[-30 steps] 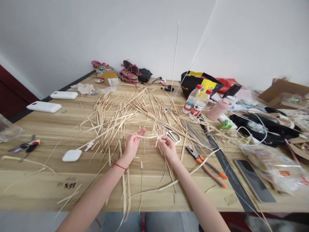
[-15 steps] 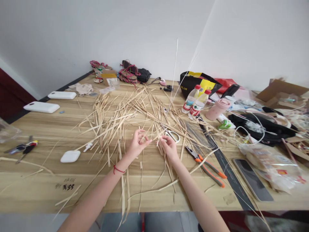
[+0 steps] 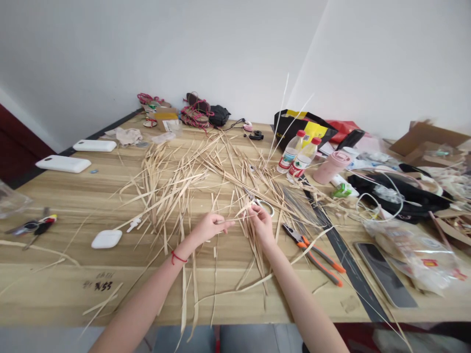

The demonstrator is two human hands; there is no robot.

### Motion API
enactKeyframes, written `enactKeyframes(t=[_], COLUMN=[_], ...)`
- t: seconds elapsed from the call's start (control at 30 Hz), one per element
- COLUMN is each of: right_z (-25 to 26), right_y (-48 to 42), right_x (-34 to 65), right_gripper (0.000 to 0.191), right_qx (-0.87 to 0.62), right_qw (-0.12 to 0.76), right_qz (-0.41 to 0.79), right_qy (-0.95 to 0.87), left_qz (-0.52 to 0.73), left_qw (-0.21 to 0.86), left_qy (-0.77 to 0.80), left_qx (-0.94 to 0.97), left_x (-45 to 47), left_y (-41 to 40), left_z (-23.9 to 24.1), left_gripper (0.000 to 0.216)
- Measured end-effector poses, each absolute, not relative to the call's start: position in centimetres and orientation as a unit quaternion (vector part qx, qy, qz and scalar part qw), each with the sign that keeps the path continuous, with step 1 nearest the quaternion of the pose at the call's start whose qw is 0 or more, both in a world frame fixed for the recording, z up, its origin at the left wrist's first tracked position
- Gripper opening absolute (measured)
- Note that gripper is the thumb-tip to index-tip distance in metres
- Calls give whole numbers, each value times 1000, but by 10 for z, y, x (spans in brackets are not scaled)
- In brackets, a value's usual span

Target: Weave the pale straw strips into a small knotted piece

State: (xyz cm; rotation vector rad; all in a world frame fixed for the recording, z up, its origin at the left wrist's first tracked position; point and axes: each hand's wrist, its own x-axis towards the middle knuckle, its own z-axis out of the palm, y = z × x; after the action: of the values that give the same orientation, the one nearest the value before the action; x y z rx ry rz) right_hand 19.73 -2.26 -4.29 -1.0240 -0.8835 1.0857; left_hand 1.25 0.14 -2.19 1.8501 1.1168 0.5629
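Note:
Many flat tan straw strips (image 3: pixel 184 174) lie spread over the wooden table in loose, crossing heaps. My left hand (image 3: pixel 210 227), with a red cord bracelet (image 3: pixel 179 257) at its wrist, is pinched closed on the end of a thin straw strip (image 3: pixel 237 219). That strip runs across to my right hand (image 3: pixel 261 223), whose fingers are closed around several straws where they cross. The exact crossing is partly hidden by the right fingers. White-handled scissors (image 3: pixel 267 206) lie just behind the right hand, partly under straw. Pliers (image 3: pixel 312 252) with orange and grey handles rest to its right.
Two water bottles (image 3: pixel 302 159), a pink cup (image 3: pixel 331 166) and a black bag (image 3: pixel 285 130) stand back right. A phone (image 3: pixel 384 274) lies near the front right. At left are a white earbud case (image 3: pixel 106 239), two white devices (image 3: pixel 63 163) and dark-handled tools (image 3: pixel 37 225).
My left hand has moved slightly down and its fingers have drawn together on the strip. The tall white straw ends beyond my right hand have swung right and lower.

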Motion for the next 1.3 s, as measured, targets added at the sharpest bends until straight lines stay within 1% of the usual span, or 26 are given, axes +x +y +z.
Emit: enactKeyframes(t=[0.1,0.23,0.27,0.33,0.37,0.4,0.43,0.47,0.5,0.53,0.57,0.6,0.67,0.77,0.83,1.07,1.3], right_z=[-43,-43,-43,-43,-43,-43,-43,-43,-43,-43,-44,-45,-47,-49,-51,-56,-64], right_y=[-22,-20,-20,-20,-20,-20,-20,-21,-21,-21,-22,-23,-24,-27,-28,-28,-27], right_x=[201,206,206,208,208,209,208,208,207,205,203,200,193,184,180,176,170], right_gripper=[23,23,23,23,23,23,23,23,24,24,25,25,26,24,23,26,27], right_qx=[-454,-462,-466,-476,-480,-482,-484,-487,-490,-493,-496,-498,-497,-488,-484,-490,-478], right_qw=[660,680,683,685,683,679,674,665,656,647,639,631,618,604,598,595,620], right_qz=[477,451,440,418,410,402,398,398,400,402,406,411,424,444,454,478,508], right_qy=[-362,-347,-349,-359,-369,-380,-391,-403,-413,-421,-426,-431,-438,-447,-448,-421,-358], left_qz=[196,184,189,225,254,284,306,313,320,327,348,359,374,388,392,392,356], left_qw=[382,282,267,255,259,275,304,344,386,424,449,464,450,400,384,427,491], left_qy=[485,494,489,460,436,406,377,347,321,307,305,312,335,365,379,385,352], left_qx=[762,802,809,820,824,824,820,814,803,787,764,748,738,746,745,718,713], left_x=[6,-5,-7,-8,-7,-6,-4,-1,1,4,6,9,14,21,23,26,20], left_y=[6,14,16,17,16,14,12,9,6,3,0,-3,-6,-9,-9,-9,-7], left_z=[-23,-21,-20,-17,-14,-11,-8,-5,-3,0,1,2,1,-4,-8,-14,-5], left_gripper=[50,48,47,37,33,39,57,69,71,62,47,38,29,23,20,18,35])
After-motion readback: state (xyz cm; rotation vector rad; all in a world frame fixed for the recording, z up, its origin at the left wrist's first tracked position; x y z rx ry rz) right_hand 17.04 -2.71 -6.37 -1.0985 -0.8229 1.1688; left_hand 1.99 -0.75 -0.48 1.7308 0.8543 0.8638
